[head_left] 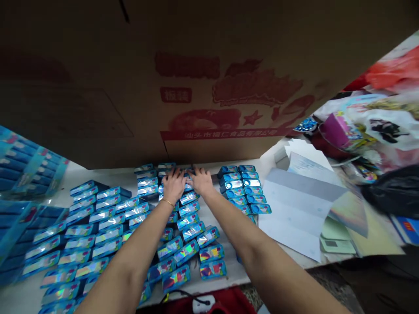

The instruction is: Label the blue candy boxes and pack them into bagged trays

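Many small blue boxes with shiny printed tops stand in rows on the white table. My left hand rests over boxes near the far edge, its fingers stretched forward and apart. Close beside it, my right hand also has its fingers spread, touching the right side of the same group. My hands partly cover the boxes between and under them. Another block of blue boxes, in two columns, stands to the right of my right hand. More rows of boxes lie left of my left forearm.
A large cardboard carton with red print stands directly behind the boxes. Clear-wrapped packs of blue boxes sit at the left. Papers lie at the right, with plastic bags and a purple box beyond them.
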Action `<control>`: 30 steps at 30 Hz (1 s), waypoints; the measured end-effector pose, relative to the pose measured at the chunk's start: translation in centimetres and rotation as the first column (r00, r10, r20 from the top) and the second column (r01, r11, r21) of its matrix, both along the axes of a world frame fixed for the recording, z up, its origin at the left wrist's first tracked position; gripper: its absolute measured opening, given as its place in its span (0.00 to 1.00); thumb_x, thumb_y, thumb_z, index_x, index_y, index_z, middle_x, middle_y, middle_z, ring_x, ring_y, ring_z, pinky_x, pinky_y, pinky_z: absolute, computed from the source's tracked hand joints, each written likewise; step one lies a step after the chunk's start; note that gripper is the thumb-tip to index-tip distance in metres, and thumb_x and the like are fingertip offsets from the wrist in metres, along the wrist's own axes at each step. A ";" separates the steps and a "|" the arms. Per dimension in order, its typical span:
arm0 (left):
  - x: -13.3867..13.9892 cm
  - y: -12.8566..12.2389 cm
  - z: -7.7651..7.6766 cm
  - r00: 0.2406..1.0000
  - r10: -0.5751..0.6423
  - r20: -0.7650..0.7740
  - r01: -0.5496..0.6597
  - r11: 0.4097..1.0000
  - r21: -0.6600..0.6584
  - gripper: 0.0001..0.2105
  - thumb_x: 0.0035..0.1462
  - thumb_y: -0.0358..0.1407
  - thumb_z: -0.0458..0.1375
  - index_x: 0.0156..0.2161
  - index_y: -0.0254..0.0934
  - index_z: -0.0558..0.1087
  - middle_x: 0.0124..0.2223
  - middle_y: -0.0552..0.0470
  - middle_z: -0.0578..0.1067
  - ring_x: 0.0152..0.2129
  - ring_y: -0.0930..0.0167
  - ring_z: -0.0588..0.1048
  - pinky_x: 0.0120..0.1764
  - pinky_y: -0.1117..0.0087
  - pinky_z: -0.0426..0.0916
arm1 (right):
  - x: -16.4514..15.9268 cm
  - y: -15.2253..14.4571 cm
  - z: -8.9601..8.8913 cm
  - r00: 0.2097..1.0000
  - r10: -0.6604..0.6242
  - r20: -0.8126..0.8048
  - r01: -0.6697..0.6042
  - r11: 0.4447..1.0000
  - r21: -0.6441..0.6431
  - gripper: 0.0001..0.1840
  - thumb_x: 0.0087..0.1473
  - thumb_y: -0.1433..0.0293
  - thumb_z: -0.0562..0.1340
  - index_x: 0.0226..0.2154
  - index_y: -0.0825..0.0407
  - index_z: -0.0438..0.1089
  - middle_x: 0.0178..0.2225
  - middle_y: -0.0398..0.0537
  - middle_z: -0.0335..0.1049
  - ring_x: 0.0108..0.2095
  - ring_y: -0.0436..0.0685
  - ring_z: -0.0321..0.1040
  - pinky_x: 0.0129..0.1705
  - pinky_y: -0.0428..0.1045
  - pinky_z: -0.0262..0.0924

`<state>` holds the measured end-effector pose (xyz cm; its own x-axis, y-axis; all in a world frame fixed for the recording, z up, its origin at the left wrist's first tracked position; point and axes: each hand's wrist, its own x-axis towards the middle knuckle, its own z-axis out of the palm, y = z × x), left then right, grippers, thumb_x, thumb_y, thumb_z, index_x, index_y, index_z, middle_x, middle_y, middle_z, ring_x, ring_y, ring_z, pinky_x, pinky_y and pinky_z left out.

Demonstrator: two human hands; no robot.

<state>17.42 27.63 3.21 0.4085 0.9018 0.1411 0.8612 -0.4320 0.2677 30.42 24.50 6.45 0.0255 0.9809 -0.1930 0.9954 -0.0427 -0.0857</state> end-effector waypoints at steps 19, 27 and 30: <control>0.2 -20.4 4.6 0.858 0.135 0.495 0.127 0.879 -0.459 0.18 0.54 0.45 0.50 0.46 0.39 0.72 0.48 0.47 0.74 0.47 0.65 0.70 0.51 0.63 0.63 | 34.8 -26.1 5.0 0.836 -0.526 0.159 0.445 0.817 0.366 0.31 0.51 0.63 0.57 0.57 0.52 0.53 0.57 0.57 0.55 0.54 0.65 0.53 0.49 0.59 0.53; 7.8 -32.1 6.8 0.866 0.172 0.470 0.257 0.654 -0.712 0.20 0.53 0.45 0.52 0.47 0.36 0.72 0.46 0.46 0.75 0.42 0.64 0.73 0.47 0.63 0.65 | 42.1 -24.2 3.1 0.906 -0.295 0.304 0.325 0.944 -0.055 0.16 0.51 0.69 0.58 0.44 0.52 0.69 0.41 0.57 0.70 0.43 0.62 0.65 0.39 0.52 0.56; 9.2 -33.7 6.6 0.819 0.325 0.473 0.170 0.650 -0.741 0.20 0.52 0.47 0.53 0.45 0.36 0.73 0.46 0.46 0.75 0.44 0.63 0.72 0.49 0.61 0.63 | 43.2 -26.8 5.0 0.960 -0.238 0.150 0.238 0.971 0.020 0.12 0.53 0.71 0.55 0.35 0.51 0.73 0.39 0.52 0.72 0.39 0.58 0.68 0.34 0.48 0.58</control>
